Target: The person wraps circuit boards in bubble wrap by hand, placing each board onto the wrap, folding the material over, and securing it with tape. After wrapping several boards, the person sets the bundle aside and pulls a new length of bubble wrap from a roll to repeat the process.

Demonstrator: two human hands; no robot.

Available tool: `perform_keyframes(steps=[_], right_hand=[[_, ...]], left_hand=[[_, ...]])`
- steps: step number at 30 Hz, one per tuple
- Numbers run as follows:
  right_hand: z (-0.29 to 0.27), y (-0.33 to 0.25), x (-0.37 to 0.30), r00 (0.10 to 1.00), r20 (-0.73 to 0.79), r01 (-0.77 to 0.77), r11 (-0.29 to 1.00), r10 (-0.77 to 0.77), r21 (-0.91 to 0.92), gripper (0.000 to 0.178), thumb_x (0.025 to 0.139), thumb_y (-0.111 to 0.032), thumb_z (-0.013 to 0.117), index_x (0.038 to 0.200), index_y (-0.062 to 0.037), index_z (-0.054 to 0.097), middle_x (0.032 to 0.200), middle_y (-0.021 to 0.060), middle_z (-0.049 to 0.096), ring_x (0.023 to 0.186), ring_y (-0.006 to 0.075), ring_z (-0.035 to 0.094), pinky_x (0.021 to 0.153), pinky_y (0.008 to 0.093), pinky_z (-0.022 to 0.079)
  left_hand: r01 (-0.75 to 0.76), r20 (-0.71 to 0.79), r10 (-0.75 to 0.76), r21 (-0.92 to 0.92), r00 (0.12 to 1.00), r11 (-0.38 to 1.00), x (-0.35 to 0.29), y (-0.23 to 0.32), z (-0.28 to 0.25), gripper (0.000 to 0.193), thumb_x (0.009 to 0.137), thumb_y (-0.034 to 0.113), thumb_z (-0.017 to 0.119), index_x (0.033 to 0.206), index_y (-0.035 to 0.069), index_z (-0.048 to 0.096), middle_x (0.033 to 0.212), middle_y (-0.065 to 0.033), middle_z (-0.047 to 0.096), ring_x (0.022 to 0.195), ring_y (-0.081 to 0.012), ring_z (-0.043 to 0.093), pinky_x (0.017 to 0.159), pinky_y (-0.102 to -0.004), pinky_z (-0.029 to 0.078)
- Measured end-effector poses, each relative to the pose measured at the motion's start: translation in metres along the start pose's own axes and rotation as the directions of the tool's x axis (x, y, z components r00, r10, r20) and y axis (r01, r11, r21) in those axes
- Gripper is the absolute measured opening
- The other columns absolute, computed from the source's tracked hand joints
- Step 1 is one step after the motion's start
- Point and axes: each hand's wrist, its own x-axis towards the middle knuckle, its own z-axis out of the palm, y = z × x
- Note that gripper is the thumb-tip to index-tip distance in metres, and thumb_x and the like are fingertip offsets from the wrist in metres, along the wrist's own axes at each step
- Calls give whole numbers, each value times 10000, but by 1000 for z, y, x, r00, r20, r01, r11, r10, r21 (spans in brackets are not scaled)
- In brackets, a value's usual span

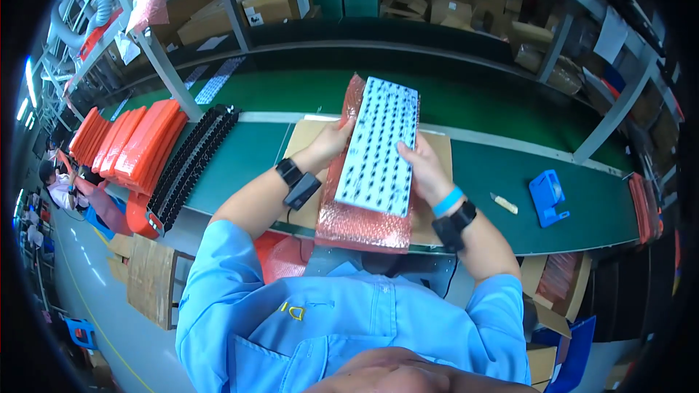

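A white keyboard without keycaps (379,145) is held tilted over the bench, with rows of dark switch spots on its face. My right hand (427,167) is closed on its right edge, thumb on top and the other fingers hidden beneath. Under and to the left of the keyboard is a red bubble-wrap bag (362,228). My left hand (329,143) grips the bag's upper left side, its fingers partly hidden behind it. The bag's near end shows below the keyboard. Beneath both lies a brown cardboard sheet (306,131).
A blue tape dispenser (546,198) and a small knife (504,204) lie to the right. At left are stacked red bubble-wrap bags (145,142) and a black ridged rack (191,164). Beyond runs a green conveyor (291,87) carrying keyboards (220,80), crossed by metal posts. Another person (62,185) is far left.
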Motion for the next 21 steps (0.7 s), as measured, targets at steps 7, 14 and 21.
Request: perform_keyframes(steps=[7,14,21], right_hand=[[40,-4,-60,998,-32,63,998,-63,-12,392,1005,-83,554,1379,-22,451,1285,87,620,1133,158,613,997,329,479],[52,12,-81,990,57,134,988,-130,-79,370,1007,-59,546,1362,-21,451,1294,89,614,1171,155,593,1029,340,456],[62,13,-87,985,76,160,981,-152,-110,370,1003,-39,543,1358,-20,440,1315,94,595,1186,160,587,1026,348,459]], left_hand=[[-129,37,173,-518,984,845,-81,54,38,494,1084,354,376,1468,45,406,1362,-125,574,1212,-238,590,1014,-396,502],[62,327,285,-748,901,660,-110,26,31,584,1078,451,295,1529,81,322,1471,-120,487,1299,-260,527,1103,-428,425],[-29,356,404,-719,843,695,-119,22,29,550,1084,379,354,1546,86,290,1509,-112,447,1321,-252,511,1109,-440,416]])
